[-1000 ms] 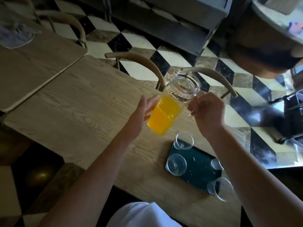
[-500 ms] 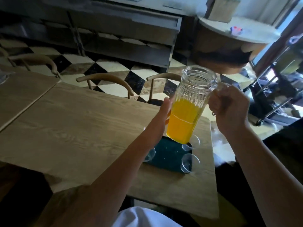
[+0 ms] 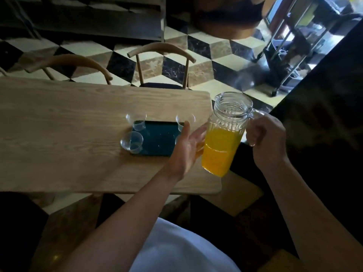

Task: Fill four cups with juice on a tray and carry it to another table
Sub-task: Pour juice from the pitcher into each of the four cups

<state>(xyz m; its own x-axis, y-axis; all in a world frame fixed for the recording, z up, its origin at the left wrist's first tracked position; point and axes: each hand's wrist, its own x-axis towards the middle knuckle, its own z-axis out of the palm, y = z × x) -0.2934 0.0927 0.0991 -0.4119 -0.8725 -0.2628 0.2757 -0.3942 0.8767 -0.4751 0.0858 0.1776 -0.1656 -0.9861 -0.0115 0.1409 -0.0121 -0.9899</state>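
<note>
The glass pitcher, a little over half full of orange juice, is held upright in the air just off the right edge of the tabletop, beside the dark green tray. The right hand has its fingers curled round the handle, while the left hand lies flat against the pitcher's side with straight fingers, steadying it rather than gripping. The tray sits near the tabletop's right end; three clear cups show on it, two at the left corners and one at the far right corner, all empty as far as can be seen. A fourth is probably hidden behind the left hand. Judging by this, pouring has not begun: the step in hand is bringing the pitcher to the cups. Next, its spout must come over one rim and tip slowly, since the light cups could topple or overflow.
</note>
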